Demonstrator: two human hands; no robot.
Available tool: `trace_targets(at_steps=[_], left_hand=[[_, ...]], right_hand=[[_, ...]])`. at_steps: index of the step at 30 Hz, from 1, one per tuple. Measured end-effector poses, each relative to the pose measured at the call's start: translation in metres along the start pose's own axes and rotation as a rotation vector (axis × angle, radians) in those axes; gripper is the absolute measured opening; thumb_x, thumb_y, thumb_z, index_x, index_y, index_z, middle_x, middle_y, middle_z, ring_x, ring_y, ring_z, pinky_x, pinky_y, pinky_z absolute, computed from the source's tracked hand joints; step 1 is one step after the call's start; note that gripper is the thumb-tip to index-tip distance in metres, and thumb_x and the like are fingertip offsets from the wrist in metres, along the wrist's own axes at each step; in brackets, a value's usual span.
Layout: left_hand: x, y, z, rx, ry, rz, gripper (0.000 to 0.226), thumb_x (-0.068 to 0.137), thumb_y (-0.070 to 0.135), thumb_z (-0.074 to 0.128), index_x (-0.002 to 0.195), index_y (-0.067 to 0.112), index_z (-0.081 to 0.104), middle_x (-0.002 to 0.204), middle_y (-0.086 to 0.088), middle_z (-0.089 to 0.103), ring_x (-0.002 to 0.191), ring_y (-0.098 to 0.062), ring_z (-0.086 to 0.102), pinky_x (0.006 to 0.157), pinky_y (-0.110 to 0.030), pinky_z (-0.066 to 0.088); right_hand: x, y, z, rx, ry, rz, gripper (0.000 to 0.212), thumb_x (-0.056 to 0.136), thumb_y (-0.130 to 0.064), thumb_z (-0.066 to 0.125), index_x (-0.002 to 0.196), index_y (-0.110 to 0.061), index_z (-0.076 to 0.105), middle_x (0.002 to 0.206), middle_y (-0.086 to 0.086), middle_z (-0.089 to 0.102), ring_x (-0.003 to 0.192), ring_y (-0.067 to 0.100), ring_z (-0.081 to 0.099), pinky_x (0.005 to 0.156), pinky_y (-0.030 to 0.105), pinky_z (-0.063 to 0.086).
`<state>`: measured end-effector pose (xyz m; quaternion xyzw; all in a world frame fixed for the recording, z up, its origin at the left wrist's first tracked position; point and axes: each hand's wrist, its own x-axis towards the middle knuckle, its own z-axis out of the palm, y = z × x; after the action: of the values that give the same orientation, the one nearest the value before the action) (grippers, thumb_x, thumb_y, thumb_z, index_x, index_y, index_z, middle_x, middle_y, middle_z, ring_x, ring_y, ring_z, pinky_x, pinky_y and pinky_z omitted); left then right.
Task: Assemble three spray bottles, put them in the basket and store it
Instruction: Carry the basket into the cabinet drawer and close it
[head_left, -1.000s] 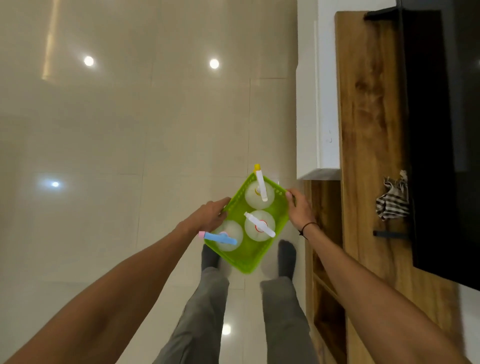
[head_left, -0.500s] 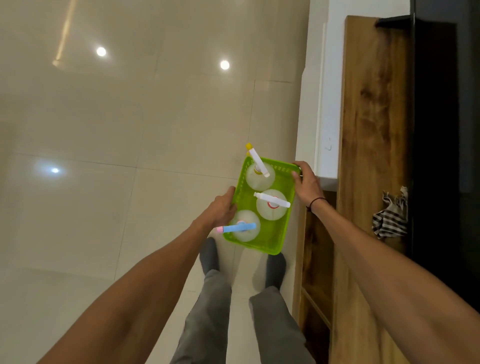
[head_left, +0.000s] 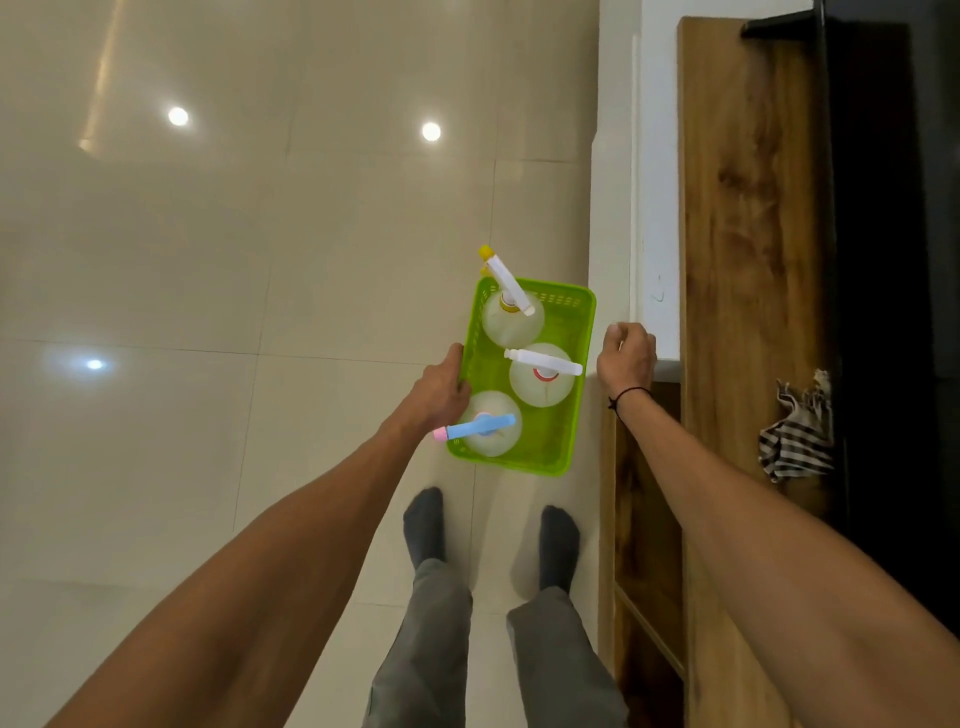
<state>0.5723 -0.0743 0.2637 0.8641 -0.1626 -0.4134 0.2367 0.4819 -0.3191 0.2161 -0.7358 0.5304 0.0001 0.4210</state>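
Observation:
A lime-green plastic basket (head_left: 565, 310) is held above the tiled floor, in front of my feet. Three clear spray bottles stand upright in it: one with a white head and yellow nozzle (head_left: 511, 325) at the far end, one with a white head and red collar (head_left: 540, 387) in the middle, one with a blue head and pink nozzle (head_left: 488, 434) nearest me. My left hand (head_left: 439, 395) grips the basket's left rim. My right hand (head_left: 626, 356) is just off the right rim, fingers curled, holding nothing.
A wooden shelf unit (head_left: 748, 260) runs along the right, with open compartments (head_left: 644, 519) low down beside my right foot. A striped cloth (head_left: 795, 441) lies on its top. A white ledge (head_left: 660, 249) and a dark panel (head_left: 893, 260) flank it. Glossy tiles (head_left: 208, 312) spread left.
The basket has turned to lie lengthwise away from me and shifted towards the shelf unit. My right hand has let go of the right rim; my left hand still holds the left rim.

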Motion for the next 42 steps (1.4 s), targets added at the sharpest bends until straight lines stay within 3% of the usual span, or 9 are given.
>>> trace_targets(at_steps=[8, 11, 16, 20, 23, 26, 29, 32, 42], left_hand=[[0.014, 0.000, -0.001, 0.017, 0.008, -0.005, 0.032, 0.106, 0.006, 0.046, 0.137, 0.000, 0.042, 0.111, -0.033, 0.067, 0.100, -0.051, 0.063, 0.085, -0.056, 0.054], [0.020, 0.000, 0.000, 0.021, 0.003, 0.000, 0.031, 0.106, 0.006, 0.047, 0.136, 0.001, 0.042, 0.110, -0.032, 0.067, 0.099, -0.051, 0.063, 0.085, -0.056, 0.054], [0.025, 0.003, 0.000, 0.027, -0.003, 0.002, 0.030, 0.106, 0.008, 0.047, 0.135, 0.003, 0.042, 0.111, -0.030, 0.068, 0.098, -0.050, 0.063, 0.085, -0.057, 0.055], [0.030, 0.005, 0.000, 0.021, -0.005, 0.004, 0.029, 0.106, 0.008, 0.047, 0.134, 0.003, 0.043, 0.109, -0.029, 0.068, 0.097, -0.049, 0.063, 0.082, -0.053, 0.054], [0.034, 0.007, 0.000, 0.001, 0.005, 0.010, 0.028, 0.105, 0.007, 0.047, 0.133, 0.005, 0.044, 0.104, -0.023, 0.067, 0.090, -0.043, 0.062, 0.074, -0.045, 0.050], [0.036, 0.011, -0.003, -0.015, 0.007, -0.001, 0.027, 0.105, 0.006, 0.046, 0.132, 0.004, 0.044, 0.099, -0.021, 0.065, 0.083, -0.037, 0.057, 0.070, -0.039, 0.044], [0.037, 0.015, -0.009, -0.030, 0.020, -0.014, 0.027, 0.105, 0.006, 0.046, 0.131, 0.004, 0.044, 0.095, -0.023, 0.065, 0.081, -0.038, 0.057, 0.071, -0.043, 0.046], [0.037, 0.017, -0.016, -0.039, 0.031, -0.024, 0.026, 0.104, 0.007, 0.045, 0.130, 0.005, 0.044, 0.095, -0.023, 0.065, 0.082, -0.041, 0.059, 0.071, -0.046, 0.048], [0.041, 0.017, -0.039, -0.062, 0.063, -0.030, 0.023, 0.104, 0.007, 0.046, 0.126, 0.004, 0.044, 0.093, -0.027, 0.063, 0.076, -0.035, 0.053, 0.068, -0.044, 0.045]], right_hand=[[0.001, 0.028, 0.000, 0.354, 0.034, 0.493, 0.033, 0.105, -0.008, 0.046, 0.133, 0.001, 0.061, 0.137, 0.020, 0.064, 0.124, 0.038, 0.063, 0.108, 0.047, 0.053], [0.012, 0.025, -0.002, 0.605, 0.016, 0.570, 0.035, 0.105, 0.003, 0.041, 0.136, 0.004, 0.057, 0.118, 0.017, 0.061, 0.104, 0.030, 0.062, 0.092, 0.041, 0.053], [0.014, 0.031, -0.007, 0.793, -0.150, 0.680, 0.032, 0.102, 0.008, 0.026, 0.097, -0.012, 0.050, 0.087, 0.006, 0.042, 0.075, 0.019, 0.045, 0.066, 0.038, 0.049], [0.012, 0.043, -0.001, 0.716, -0.160, 0.605, 0.036, 0.107, -0.001, 0.033, 0.135, -0.013, 0.053, 0.115, 0.009, 0.052, 0.102, 0.022, 0.053, 0.089, 0.047, 0.056], [0.012, 0.048, -0.001, 0.656, -0.181, 0.589, 0.041, 0.110, -0.006, 0.032, 0.143, -0.020, 0.052, 0.116, 0.006, 0.053, 0.081, 0.014, 0.049, 0.071, 0.034, 0.050], [0.009, 0.050, -0.001, 0.576, -0.216, 0.555, 0.051, 0.111, -0.008, 0.034, 0.157, -0.029, 0.042, 0.130, 0.006, 0.052, 0.090, 0.016, 0.052, 0.083, 0.040, 0.056], [0.006, 0.048, 0.001, 0.522, -0.277, 0.510, 0.068, 0.106, 0.007, 0.025, 0.159, -0.031, 0.040, 0.150, 0.006, 0.048, 0.121, 0.030, 0.052, 0.109, 0.052, 0.051], [0.002, 0.044, 0.007, 0.458, -0.340, 0.463, 0.075, 0.101, 0.015, 0.023, 0.159, -0.030, 0.040, 0.161, 0.003, 0.041, 0.142, 0.036, 0.045, 0.109, 0.052, 0.048], [-0.008, 0.021, 0.032, 0.435, -0.518, 0.433, 0.058, 0.107, 0.001, 0.029, 0.157, -0.025, 0.045, 0.161, 0.005, 0.046, 0.145, 0.031, 0.048, 0.119, 0.061, 0.040]])
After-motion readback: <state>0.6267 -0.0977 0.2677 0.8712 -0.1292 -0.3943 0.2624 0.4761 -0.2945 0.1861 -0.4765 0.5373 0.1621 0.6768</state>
